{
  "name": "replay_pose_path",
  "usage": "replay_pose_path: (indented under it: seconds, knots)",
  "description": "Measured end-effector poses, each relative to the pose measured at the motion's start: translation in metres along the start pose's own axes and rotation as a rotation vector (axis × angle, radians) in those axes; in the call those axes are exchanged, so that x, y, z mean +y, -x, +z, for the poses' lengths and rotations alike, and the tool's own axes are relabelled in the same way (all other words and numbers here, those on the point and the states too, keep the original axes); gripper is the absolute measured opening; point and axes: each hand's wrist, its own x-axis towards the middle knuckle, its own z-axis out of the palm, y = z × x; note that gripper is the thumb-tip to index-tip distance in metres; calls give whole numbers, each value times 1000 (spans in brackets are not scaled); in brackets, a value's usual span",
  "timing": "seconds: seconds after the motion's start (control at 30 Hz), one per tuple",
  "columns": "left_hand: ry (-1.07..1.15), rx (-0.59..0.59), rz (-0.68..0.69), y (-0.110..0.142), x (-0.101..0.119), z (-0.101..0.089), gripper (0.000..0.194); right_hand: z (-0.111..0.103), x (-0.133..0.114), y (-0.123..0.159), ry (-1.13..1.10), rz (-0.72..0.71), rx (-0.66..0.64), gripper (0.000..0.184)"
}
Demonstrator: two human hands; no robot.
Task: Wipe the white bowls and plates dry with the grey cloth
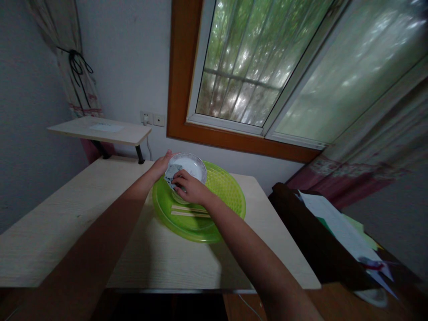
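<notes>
A white bowl (192, 165) is held tilted over a round green tray (224, 187) on a pale wooden table (60, 223). My left hand (161, 166) grips the bowl's left rim. My right hand (190, 187) is closed on a grey cloth (173, 173) pressed against the bowl's near side. A pair of chopsticks (189, 211) lies flat in the tray, just in front of my right wrist.
A small raised shelf (100, 130) stands at the table's back left, with a wall socket (152, 118) behind it. A dark piece of furniture (310, 240) with papers (337, 223) on it stands right of the table. A window and curtains fill the wall behind.
</notes>
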Motion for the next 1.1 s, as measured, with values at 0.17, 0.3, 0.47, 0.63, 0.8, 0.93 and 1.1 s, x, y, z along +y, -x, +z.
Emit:
replay_pose_path:
  seconds: [0.17, 0.3, 0.47, 0.63, 0.8, 0.93, 1.1]
  knots:
    - [39, -4, 1, 0, 0, 1, 95, 3, 1, 0, 29, -17, -49, 30]
    - [50, -8, -22, -2, -2, 0, 96, 3, 0, -3, 149, -37, -32, 37]
    - [-91, 53, -46, -4, -8, -5, 96, 3, 2, -6, 312, 6, 7, 45]
    - [-134, 89, -69, -3, -10, -8, 90, 2, 1, -5, 397, 92, 35, 45]
    - [-176, 85, -53, -4, -8, -9, 88, -1, -2, -7, 443, 108, 29, 44]
    - [-185, 71, -1, -6, -9, -8, 83, -4, -3, -10, 461, 96, 20, 41]
    - [-75, 37, 95, -8, -9, -5, 80, -9, -4, -10, 481, 79, 34, 32]
